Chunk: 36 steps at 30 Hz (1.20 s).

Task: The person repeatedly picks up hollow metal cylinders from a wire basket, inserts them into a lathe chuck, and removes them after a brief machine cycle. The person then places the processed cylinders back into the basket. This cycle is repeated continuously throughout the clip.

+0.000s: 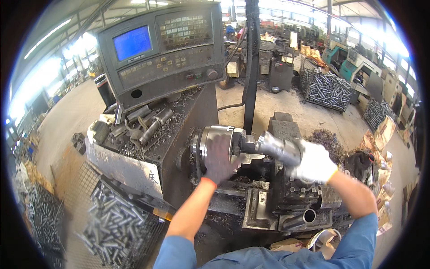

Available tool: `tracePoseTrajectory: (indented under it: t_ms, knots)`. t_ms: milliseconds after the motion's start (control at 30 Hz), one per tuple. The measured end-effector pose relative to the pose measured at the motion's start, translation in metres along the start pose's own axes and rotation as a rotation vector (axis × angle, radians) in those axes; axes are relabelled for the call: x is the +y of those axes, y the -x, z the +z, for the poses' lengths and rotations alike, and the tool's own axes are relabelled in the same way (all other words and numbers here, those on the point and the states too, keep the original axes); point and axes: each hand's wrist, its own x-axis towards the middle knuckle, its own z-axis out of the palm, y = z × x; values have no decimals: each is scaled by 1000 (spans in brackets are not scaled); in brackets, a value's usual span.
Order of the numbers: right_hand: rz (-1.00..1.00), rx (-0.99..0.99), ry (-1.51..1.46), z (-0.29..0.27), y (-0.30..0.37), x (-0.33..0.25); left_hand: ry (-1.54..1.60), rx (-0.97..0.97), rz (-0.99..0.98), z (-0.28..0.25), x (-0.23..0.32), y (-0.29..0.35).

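My left hand [219,161], in a dark glove with an orange cuff, lies with spread fingers against the front of the round lathe chuck [207,140]. My right hand [316,163], in a white glove, is wrapped round the right end of a thick metal cylinder [283,150]. Motion blurs this cylinder a little. Its left end is close to the chuck jaws [239,142], and I cannot tell whether they touch. Below my right hand sits the bolted tool post [302,190]. Part of the chuck face is hidden behind my left hand.
A control panel [165,54] with a blue screen stands at upper left. Metal parts and shavings lie on the headstock [150,125]. A mesh bin [156,228] of short rods is at lower left. A short tube [309,216] lies below the tool post. Crates [324,89] of parts stand behind.
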Motion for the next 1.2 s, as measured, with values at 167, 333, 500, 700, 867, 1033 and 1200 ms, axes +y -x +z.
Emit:
tracePoseTrajectory:
  t_ms: [167,333,500,700,867,1033,1200]
  knots:
    - [62,-516,-1094,119,79,-55,1729,-397,-388,-29,97,140]
    - [580,-579,-1816,251,122,-45,1775,-489,-1332,15,99,197]
    - [214,-383,-856,322,132,-30,1346,-565,-1077,40,111,210]
    - [136,-280,-906,297,236,41,2021,-561,-1375,26,86,215]
    - [904,-641,-985,276,395,144,2232,-677,-1426,14,65,216]
    - [994,-658,-140,295,391,207,2095,-797,-1373,14,69,205]
    - [800,102,-399,237,271,167,1990,-842,-1285,8,84,197]
